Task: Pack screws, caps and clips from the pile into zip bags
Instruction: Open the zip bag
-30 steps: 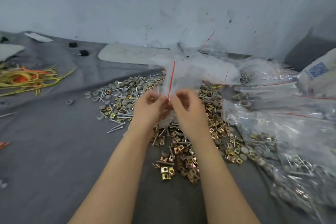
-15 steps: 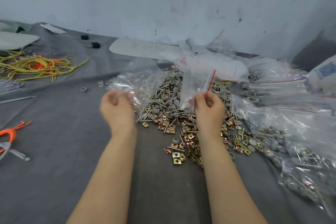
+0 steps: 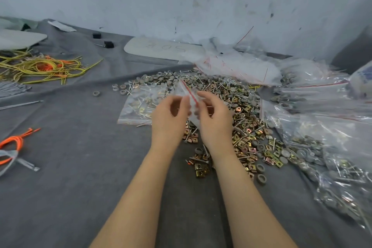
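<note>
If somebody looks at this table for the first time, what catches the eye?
First, the left hand and right hand in the centre, holding a small zip bag over the pile of screws, caps and clips. Then the filled bags heaped at the right, and the yellow and orange cords far left.

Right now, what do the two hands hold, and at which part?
The left hand and the right hand pinch a small clear zip bag at its top, beside the red strip.
</note>
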Available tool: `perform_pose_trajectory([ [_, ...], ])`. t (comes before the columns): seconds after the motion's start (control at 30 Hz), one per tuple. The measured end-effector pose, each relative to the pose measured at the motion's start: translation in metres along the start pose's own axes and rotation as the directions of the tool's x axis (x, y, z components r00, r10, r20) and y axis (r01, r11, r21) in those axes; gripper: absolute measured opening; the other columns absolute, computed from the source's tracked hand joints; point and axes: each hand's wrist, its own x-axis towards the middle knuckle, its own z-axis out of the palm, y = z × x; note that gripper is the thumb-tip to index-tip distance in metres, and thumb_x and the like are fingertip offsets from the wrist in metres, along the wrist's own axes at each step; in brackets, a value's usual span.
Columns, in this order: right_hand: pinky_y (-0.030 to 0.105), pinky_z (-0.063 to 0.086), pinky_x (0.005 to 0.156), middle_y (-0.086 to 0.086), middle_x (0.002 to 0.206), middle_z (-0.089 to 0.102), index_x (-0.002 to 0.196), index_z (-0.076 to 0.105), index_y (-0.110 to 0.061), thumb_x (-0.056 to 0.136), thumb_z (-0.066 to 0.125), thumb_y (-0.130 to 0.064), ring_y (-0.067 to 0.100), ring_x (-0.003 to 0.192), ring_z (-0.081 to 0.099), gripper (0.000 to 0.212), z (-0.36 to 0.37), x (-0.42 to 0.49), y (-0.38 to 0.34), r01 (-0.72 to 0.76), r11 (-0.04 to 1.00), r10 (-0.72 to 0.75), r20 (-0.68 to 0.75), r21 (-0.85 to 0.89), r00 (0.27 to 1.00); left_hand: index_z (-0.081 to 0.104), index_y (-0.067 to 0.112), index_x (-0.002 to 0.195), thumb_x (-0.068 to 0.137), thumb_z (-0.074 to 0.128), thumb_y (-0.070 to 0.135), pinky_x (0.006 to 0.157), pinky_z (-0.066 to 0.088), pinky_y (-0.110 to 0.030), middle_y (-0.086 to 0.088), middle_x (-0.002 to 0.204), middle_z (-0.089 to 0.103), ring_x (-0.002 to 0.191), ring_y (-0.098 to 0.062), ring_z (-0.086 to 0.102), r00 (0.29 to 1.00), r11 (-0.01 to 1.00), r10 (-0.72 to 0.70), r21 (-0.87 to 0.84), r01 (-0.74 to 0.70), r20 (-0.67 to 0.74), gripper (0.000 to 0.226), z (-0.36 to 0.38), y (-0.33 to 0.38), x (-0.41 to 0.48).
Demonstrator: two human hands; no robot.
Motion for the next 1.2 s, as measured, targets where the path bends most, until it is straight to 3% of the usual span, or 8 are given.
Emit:
perform_pose_trajectory([
  [0.17,0.014,0.049,0.073,-0.005,0.093,0.066,0.108,0.056,-0.027,0.093,0.057,-0.006,0.004,0.085,0.064,0.026,0.002,-0.001,0.002,-0.043,0.997,0.037,0.095,0.069,0.995,0.062,0.014,0.082,0.091,0.064,0.024,0.085,0.055,-0.045,-0.007,0.084,0.07,0.086,-0.023,0.069,0.967,0.951,-0.252,-0.177,0.253,0.031,0.013,0.007,-0.005,0.001],
  [0.27,0.02,0.053,0.077,-0.004,0.093,0.07,0.109,0.058,-0.027,0.092,0.054,-0.007,0.004,0.084,0.066,0.026,0.002,-0.001,0.003,-0.066,0.993,0.053,0.13,0.097,0.99,0.062,0.007,0.088,0.093,0.062,0.02,0.077,0.058,-0.033,-0.014,0.089,0.07,0.086,-0.025,0.07,0.912,0.834,-0.399,-0.377,0.404,0.094,0.013,0.007,-0.01,0.004],
  [0.43,0.024,0.054,0.083,-0.004,0.091,0.07,0.104,0.058,-0.027,0.093,0.052,-0.005,0.006,0.087,0.067,0.025,0.002,-0.001,0.001,-0.066,0.991,0.052,0.118,0.117,0.992,0.063,0.006,0.087,0.097,0.051,0.006,0.074,0.058,-0.024,-0.012,0.088,0.069,0.084,-0.02,0.068,0.883,0.738,-0.433,-0.492,0.462,0.18,0.015,0.006,-0.011,0.004],
  [0.57,0.011,0.049,0.076,-0.01,0.093,0.067,0.106,0.062,-0.022,0.09,0.061,-0.012,-0.001,0.086,0.063,0.019,0.003,-0.003,0.001,-0.025,0.998,0.02,0.111,0.053,0.994,0.063,0.008,0.089,0.093,0.059,0.006,0.075,0.057,-0.028,-0.014,0.092,0.07,0.085,-0.021,0.068,0.888,0.765,-0.43,-0.456,0.455,0.164,0.006,0.009,-0.011,0.003],
  [0.77,0.009,0.046,0.066,-0.01,0.081,0.065,0.086,0.065,-0.019,0.087,0.067,-0.012,-0.005,0.073,0.061,0.008,-0.001,0.001,0.001,-0.05,0.998,0.047,0.076,0.041,0.996,0.062,0.021,0.077,0.09,0.062,0.01,0.078,0.054,-0.035,-0.006,0.084,0.07,0.083,-0.021,0.067,0.971,0.962,-0.234,-0.13,0.24,0.057,0.016,0.015,-0.009,0.0],
  [0.9,0.015,0.044,0.064,-0.01,0.077,0.057,0.085,0.054,-0.019,0.093,0.058,-0.011,0.001,0.072,0.056,0.012,-0.007,0.001,0.004,-0.004,0.989,-0.02,-0.163,-0.145,0.986,0.05,0.028,0.073,0.09,0.059,0.014,0.06,0.041,-0.009,0.01,0.075,0.059,0.068,-0.002,0.056,0.99,0.993,-0.039,0.106,0.053,-0.134,0.024,0.009,-0.003,-0.005],
  [1.03,0.021,0.035,0.053,-0.006,0.068,0.051,0.088,0.046,-0.017,0.094,0.054,-0.014,0.006,0.06,0.048,0.01,-0.011,0.0,0.003,0.023,0.966,-0.086,-0.235,-0.257,0.968,0.053,0.015,0.083,0.086,0.06,0.013,0.065,0.046,-0.034,0.003,0.074,0.059,0.071,-0.019,0.057,0.956,0.973,0.148,0.211,-0.095,-0.254,0.007,-0.001,0.002,-0.005],
  [1.2,0.021,0.05,0.064,-0.007,0.071,0.064,0.094,0.053,-0.016,0.093,0.057,-0.017,0.002,0.065,0.061,0.004,-0.002,-0.003,-0.019,0.171,0.982,-0.163,-0.096,0.077,0.982,0.056,0.013,0.102,0.086,0.058,0.011,0.062,0.045,-0.039,0.002,0.07,0.056,0.064,-0.024,0.053,0.928,0.933,0.303,0.265,-0.242,-0.219,0.016,0.0,0.01,-0.008],
])
